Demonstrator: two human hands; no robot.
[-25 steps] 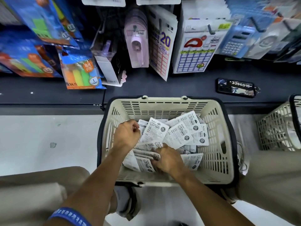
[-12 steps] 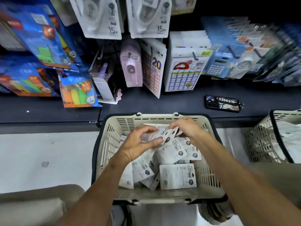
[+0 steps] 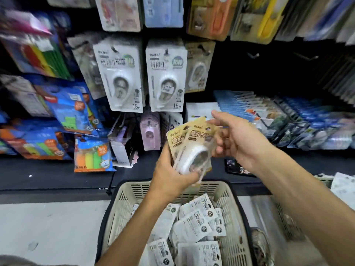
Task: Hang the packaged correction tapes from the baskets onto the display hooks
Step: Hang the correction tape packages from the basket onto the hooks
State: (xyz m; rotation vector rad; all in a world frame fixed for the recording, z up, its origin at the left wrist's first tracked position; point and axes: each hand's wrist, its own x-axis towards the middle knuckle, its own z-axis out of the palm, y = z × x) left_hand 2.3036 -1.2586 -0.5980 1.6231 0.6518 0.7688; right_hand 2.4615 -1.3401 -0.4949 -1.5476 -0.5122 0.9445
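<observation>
Many packets hang above a dark shelf [image 3: 48,175] and pale floor [image 3: 48,227].

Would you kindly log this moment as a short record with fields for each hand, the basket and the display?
left hand: left hand grips the lower end of the beige packs, held above the basket
right hand: right hand, fingers on the packs' upper edge
basket: cream basket holds many white-backed packs
display: white 15m correction tapes hang above; one bare hook to their right
</observation>
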